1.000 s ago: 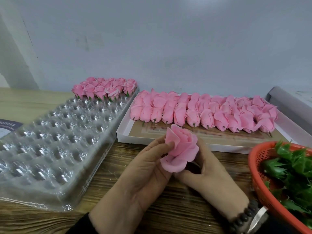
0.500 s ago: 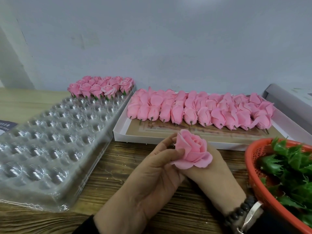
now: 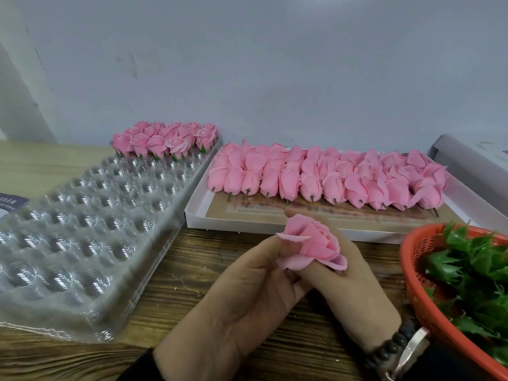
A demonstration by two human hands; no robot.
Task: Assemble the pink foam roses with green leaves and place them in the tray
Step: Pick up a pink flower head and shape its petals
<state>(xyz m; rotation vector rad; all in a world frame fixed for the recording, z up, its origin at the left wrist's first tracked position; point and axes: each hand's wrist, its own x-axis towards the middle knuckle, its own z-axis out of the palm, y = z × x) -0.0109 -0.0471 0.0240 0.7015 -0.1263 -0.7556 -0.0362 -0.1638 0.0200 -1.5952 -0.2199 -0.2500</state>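
A pink foam rose [image 3: 316, 244] is held between both hands above the wooden table. My left hand [image 3: 247, 295] pinches its outer petals from the left. My right hand [image 3: 349, 290] holds it from below and behind, with the fingers mostly hidden by the flower. A clear plastic tray [image 3: 82, 224] with many round cells lies at the left; several finished roses with green leaves [image 3: 165, 138] fill its far end. A white box [image 3: 275, 226] behind my hands holds a row of plain pink rosebuds [image 3: 330, 177]. Green leaves [image 3: 472, 276] fill an orange basket [image 3: 417, 292] at the right.
A grey wall runs behind the table. A grey box edge [image 3: 467, 166] sits at the far right behind the white box. A dark printed paper [image 3: 8, 202] lies at the left edge. Bare wood table [image 3: 178, 270] shows between tray and hands.
The rose has turned in my hands from leaning left to facing up and right, with its petals more spread. Both hands stayed in about the same place.
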